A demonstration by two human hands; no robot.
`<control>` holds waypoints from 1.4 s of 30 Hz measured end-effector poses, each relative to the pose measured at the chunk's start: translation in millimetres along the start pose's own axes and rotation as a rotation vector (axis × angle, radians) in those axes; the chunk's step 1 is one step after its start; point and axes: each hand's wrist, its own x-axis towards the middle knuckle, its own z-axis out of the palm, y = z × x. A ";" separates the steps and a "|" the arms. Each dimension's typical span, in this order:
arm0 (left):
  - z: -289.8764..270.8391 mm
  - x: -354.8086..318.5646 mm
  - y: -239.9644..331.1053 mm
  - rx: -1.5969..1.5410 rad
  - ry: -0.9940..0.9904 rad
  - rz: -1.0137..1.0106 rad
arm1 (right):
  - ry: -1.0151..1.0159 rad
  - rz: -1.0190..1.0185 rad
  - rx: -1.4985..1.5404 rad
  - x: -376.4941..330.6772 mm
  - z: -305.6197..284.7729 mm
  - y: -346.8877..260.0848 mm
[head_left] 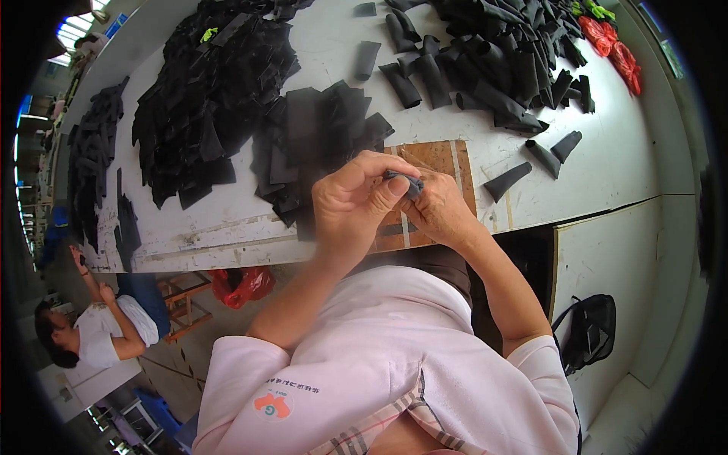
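Observation:
My left hand (353, 205) and my right hand (440, 208) meet above the table's near edge, both pinching one small dark fabric piece (409, 182) between fingertips. Most of that piece is hidden by my fingers. Just behind my hands lies a stack of flat black fabric pieces (318, 129). A brown wooden board (440, 155) sits on the white table (607, 167) under my hands.
A big heap of black pieces (212, 83) covers the table's left part, and a pile of rolled black pieces (493, 53) the far right. Red items (614, 45) lie at the far right corner. A person (91, 326) sits lower left. A black bag (591, 330) hangs right.

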 end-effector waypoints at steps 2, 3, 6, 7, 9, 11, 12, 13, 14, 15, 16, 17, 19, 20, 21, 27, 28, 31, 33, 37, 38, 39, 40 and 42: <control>-1.6 1.4 -3.2 -0.023 0.034 0.108 | 0.033 -0.059 -0.091 1.4 -1.9 -2.3; 0.0 -0.4 -0.3 -0.121 0.064 0.046 | 0.032 -0.058 -0.090 3.1 -4.5 -4.7; -7.0 -0.1 3.7 -0.336 0.182 0.095 | -0.012 0.005 -0.130 11.2 -22.4 -19.8; -12.1 -0.6 8.6 -0.396 0.225 0.051 | -0.020 -0.042 -0.179 14.5 -31.2 -27.1; -24.0 -1.2 9.5 -0.447 0.235 0.064 | -0.029 -0.094 -0.223 16.3 -30.5 -27.3; -27.6 -6.5 1.8 -0.449 0.231 0.056 | -0.043 -0.082 -0.218 11.4 -13.9 -14.9; -24.1 -11.9 -5.1 -0.316 0.218 0.074 | -0.042 -0.077 -0.223 8.1 -7.3 -9.6; -21.2 -14.3 -9.7 -0.179 0.211 0.097 | -0.048 -0.058 -0.161 5.4 -0.5 -1.8; -20.3 -12.1 -9.5 -0.181 0.213 0.100 | -0.054 -0.039 -0.100 4.1 1.7 2.3; -20.9 -8.7 -7.0 -0.192 0.198 0.090 | -0.055 -0.039 -0.100 3.8 2.0 1.7; -20.2 -5.8 -3.1 -0.203 0.181 0.080 | -0.058 -0.005 -0.098 2.7 1.9 0.1; -14.8 -2.7 4.3 -0.209 0.172 0.042 | -0.060 0.028 -0.096 1.7 1.4 -1.7; -12.2 1.0 13.8 -0.084 0.127 0.033 | -0.037 0.022 -0.169 1.9 -1.5 -6.6; -12.3 3.0 15.3 0.041 0.079 0.021 | -0.012 0.020 -0.241 2.1 -3.3 -9.3; -15.4 7.1 12.6 0.150 0.020 0.122 | -0.013 0.016 -0.242 2.9 -4.3 -12.8; -16.8 4.0 16.9 0.345 0.052 0.207 | 0.147 -0.136 -0.264 7.5 -12.2 -21.3; -18.0 2.9 14.2 0.349 0.061 0.206 | 0.118 -0.134 -0.294 7.4 -12.0 -20.6; -19.2 0.3 1.1 0.294 0.052 0.260 | 0.102 -0.113 -0.299 1.5 -3.1 -16.6; -23.8 5.7 -7.9 0.276 0.047 0.275 | 0.129 -0.082 -0.279 2.8 -0.8 -12.6; -49.7 21.8 -39.9 0.411 0.340 0.093 | 0.041 -0.159 0.022 15.2 -36.8 -19.9; -62.9 32.6 -49.2 0.645 0.482 -0.012 | 0.174 -0.227 0.220 22.2 -48.8 -25.1; -84.4 44.1 -68.7 0.973 0.603 0.106 | 0.296 -0.052 0.555 23.7 -56.8 -34.7; -103.9 55.4 -84.8 1.292 0.638 0.177 | 0.416 -0.050 0.890 33.7 -68.1 -30.7; -121.1 70.8 -96.7 1.437 0.677 0.061 | 0.537 0.106 1.059 53.6 -90.3 -3.5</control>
